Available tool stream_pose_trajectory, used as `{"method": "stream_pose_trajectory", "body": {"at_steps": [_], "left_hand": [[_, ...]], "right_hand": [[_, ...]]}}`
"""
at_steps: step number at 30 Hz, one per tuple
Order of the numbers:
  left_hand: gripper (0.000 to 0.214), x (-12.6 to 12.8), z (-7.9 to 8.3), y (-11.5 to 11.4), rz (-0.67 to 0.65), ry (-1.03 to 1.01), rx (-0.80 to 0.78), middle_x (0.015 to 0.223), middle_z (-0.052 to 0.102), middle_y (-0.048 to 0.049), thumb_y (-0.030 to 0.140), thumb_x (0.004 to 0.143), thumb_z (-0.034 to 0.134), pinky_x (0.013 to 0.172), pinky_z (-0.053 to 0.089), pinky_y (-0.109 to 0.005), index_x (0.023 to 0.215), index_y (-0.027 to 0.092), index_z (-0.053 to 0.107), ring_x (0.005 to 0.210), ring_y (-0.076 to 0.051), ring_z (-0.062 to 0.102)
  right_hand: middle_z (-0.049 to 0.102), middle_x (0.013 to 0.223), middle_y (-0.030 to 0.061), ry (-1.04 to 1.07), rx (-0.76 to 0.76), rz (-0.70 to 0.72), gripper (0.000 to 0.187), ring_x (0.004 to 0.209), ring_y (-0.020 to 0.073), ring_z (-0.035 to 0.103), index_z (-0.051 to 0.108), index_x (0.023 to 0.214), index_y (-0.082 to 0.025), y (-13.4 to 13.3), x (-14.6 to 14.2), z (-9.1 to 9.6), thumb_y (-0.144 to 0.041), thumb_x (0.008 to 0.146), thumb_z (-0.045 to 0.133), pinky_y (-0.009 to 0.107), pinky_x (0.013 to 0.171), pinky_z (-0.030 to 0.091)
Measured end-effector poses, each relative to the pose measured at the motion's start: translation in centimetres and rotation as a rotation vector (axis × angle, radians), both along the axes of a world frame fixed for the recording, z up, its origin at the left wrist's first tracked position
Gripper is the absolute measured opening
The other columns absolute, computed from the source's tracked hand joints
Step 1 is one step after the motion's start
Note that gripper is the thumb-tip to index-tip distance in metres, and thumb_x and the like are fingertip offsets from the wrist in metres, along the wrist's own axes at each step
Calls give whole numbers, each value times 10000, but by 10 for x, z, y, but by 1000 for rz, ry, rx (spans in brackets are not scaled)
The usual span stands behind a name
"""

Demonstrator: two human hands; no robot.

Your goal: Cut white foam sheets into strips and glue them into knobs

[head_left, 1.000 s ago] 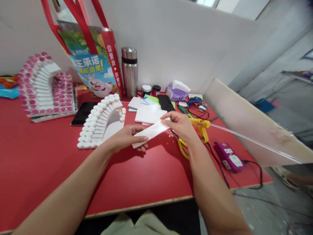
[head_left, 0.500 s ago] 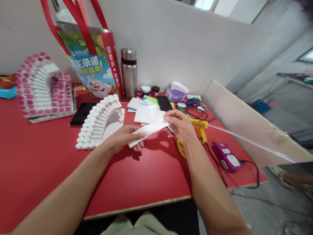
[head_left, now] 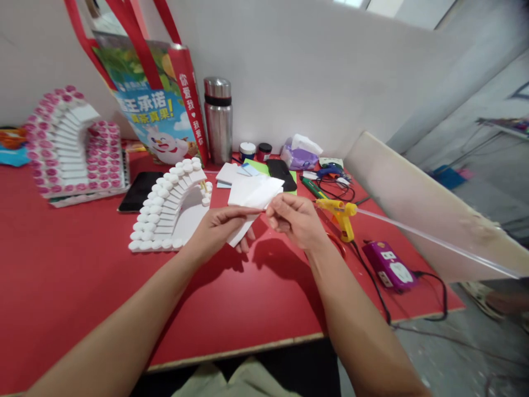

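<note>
A folded strip of white paper [head_left: 241,232] is held over the red table between both hands. My left hand [head_left: 217,229] grips it with the thumb on top and the other fingers underneath. At its right edge, my right hand [head_left: 295,218] is closed in a pinch, close to the left fingertips. Left of the hands stands a small white arched staircase model [head_left: 165,207], edged with round white pieces. Behind the paper lie white sheets [head_left: 237,193]. A yellow glue gun [head_left: 339,212] with a clear glue stick rests right of my right hand.
A pink-dotted staircase model [head_left: 53,149], a phone [head_left: 140,190], a printed bag [head_left: 152,110] and a steel flask [head_left: 219,121] stand at the back left. Tissues [head_left: 301,151] lie at the back. A purple power socket [head_left: 390,264] with cables sits by the right edge.
The strip, earlier stretched flat between the hands, is now folded and tilted up. My right hand has moved slightly left and down, nearer my left hand.
</note>
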State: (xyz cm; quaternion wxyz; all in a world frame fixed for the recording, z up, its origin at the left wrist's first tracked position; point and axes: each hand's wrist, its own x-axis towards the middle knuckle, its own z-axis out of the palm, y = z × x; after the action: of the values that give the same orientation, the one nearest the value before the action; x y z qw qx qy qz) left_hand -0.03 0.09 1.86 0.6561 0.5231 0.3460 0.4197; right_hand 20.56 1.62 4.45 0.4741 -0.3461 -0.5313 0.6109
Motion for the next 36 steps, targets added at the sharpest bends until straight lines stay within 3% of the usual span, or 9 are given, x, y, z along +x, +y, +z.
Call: {"method": "stream_pose_trajectory", "body": {"at_steps": [2,5,10,17,26,36], "left_hand": [[353,3,-2,-2,50,-38,48,728,753,-39,325,918,727,532,583,-253,1212,134,763,535,-163,720],[333,6,-5,-2,95,-81,112,747,754,-20,318,872,801,539,580,-247,1164,159,778,538,-147,710],[266,9,-4,-2,184,-33,145,704,738,-24,355,848,825,519,566,-253,994,136,788,516,-146,686],[346,5,-2,-3,156,78,142,713,743,-51,464,912,738,540,573,-273,976,127,783,537,-163,691],[347,5,-4,-2,153,107,158,721,747,-55,472,949,692,562,575,-263,874,133,717,550,-152,693],[330,2,-3,-1,125,94,117,717,736,-50,463,935,710,576,586,-277,884,137,710,559,-156,696]], "right_hand": [[603,525,-6,-45,-50,68,439,428,59,419,701,715,-160,-3,-9,-4,-578,786,813,204,437,244],[593,511,-6,-80,-111,80,498,453,73,490,667,659,-158,-6,-21,-11,-618,784,809,199,456,309],[610,522,0,-110,-140,60,502,456,77,497,655,642,-160,-5,-27,-16,-620,774,806,201,456,308],[668,577,28,-158,-109,61,446,474,85,519,675,637,-164,-5,-24,-18,-558,822,771,222,466,315],[614,502,9,-192,-144,65,458,448,88,493,672,631,-166,-3,-26,-20,-588,781,769,216,453,277],[605,537,1,-285,-10,51,481,490,101,516,648,642,-177,-3,-25,-19,-611,841,708,243,490,311]]}}
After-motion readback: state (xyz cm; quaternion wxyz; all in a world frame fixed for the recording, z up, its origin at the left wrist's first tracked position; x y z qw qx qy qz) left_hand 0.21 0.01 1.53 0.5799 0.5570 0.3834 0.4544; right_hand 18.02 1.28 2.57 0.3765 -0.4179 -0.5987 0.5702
